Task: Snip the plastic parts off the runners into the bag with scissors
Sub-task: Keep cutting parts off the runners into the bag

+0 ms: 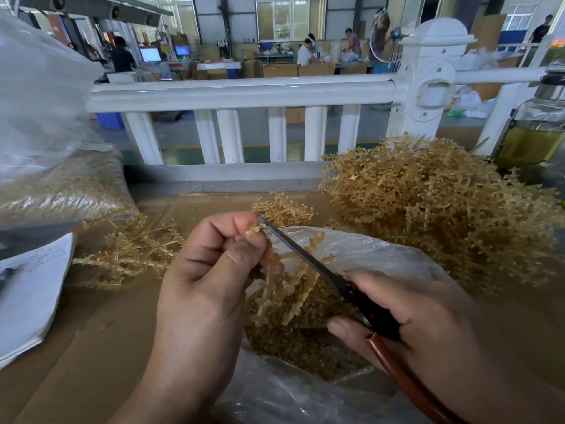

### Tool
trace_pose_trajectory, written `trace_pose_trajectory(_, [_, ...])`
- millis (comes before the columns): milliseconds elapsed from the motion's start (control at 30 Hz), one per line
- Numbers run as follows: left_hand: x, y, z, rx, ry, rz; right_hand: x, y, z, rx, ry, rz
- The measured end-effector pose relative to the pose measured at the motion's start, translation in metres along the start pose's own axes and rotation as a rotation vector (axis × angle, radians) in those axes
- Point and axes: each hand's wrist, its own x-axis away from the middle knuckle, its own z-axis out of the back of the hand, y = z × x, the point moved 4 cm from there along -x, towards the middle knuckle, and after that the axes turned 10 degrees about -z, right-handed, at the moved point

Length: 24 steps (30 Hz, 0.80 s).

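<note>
Two hands: the left hand (pixel 211 270) pinches a tan branched plastic runner (pixel 266 296) over the clear plastic bag (pixel 382 252) (part-filled); the right hand (pixel 428 313) grips black-handled scissors (pixel 305 258), whose tips could nick those fingertips (pixel 244 221).

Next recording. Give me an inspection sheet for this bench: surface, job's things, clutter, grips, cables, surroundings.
Surface: brown cardboard covers the bench.
Job's things: runner held over the open clear bag, which holds snipped parts; scissors blade tip at the runner's top; pile of runners right, smaller pile left.
Clutter: paper pad left; filled bag left rear; jar of yellowish liquid right.
Grips: left hand pinches the runner; right hand holds the scissors.
Cables: none sure; a reddish-brown tube runs from the right hand to the bottom edge, perhaps the scissors' handle.
Surroundings: white railing behind; factory hall with people, cartons, screens.
</note>
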Motion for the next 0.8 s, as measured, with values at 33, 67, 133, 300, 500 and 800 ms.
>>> trace_pose_trajectory(33, [0.0000, 0.0001, 0.0000, 0.003, 0.005, 0.000, -0.0004, -0.0004, 0.0007, -0.007, -0.012, -0.007])
trace_pose_trajectory(67, [0.0001, 0.0003, -0.0004, 0.007, 0.007, 0.001, -0.0005, -0.0007, 0.0014, -0.013, -0.026, -0.014])
trace_pose_trajectory(133, [0.0004, 0.0006, -0.0011, 0.014, 0.012, 0.009, -0.0001, -0.0010, 0.0022, -0.015, -0.040, -0.018])
trace_pose_trajectory(300, [0.0002, 0.0009, -0.0011, 0.032, 0.021, 0.049, -0.0001, -0.0018, 0.0007, -0.010, -0.032, -0.010])
trace_pose_trajectory(500, [-0.0007, -0.0013, -0.0028, 0.145, 0.038, 0.169, 0.0011, 0.0025, -0.0046, -0.101, -0.058, -0.059])
trace_pose_trajectory(800, [0.0001, -0.0017, -0.0044, 0.216, 0.007, 0.170, 0.0035, -0.0009, -0.0010, -0.338, -0.028, -0.105])
